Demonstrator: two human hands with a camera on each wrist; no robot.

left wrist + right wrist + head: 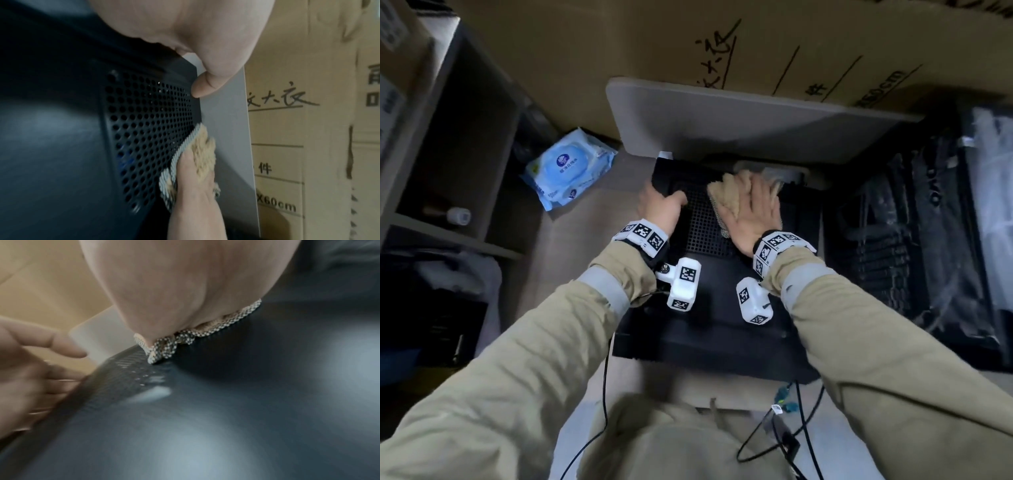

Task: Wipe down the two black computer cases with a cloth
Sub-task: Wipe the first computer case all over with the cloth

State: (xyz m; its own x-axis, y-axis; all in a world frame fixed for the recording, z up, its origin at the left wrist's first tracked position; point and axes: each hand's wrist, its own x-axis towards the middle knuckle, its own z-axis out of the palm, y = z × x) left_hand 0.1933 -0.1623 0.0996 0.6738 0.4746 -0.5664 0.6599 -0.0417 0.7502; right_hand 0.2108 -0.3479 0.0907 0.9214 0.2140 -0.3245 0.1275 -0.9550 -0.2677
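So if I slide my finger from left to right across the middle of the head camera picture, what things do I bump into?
Wooden shelf → blue pack of wet wipes → left hand gripping the case's edge → tan cloth → right hand pressing flat on it → second black computer case.

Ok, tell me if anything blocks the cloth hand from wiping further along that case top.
The grey board overhangs the far end of the black case, just beyond the cloth under the right hand. Nothing blocks the near part.

Cloth (732,197) on case (709,318)
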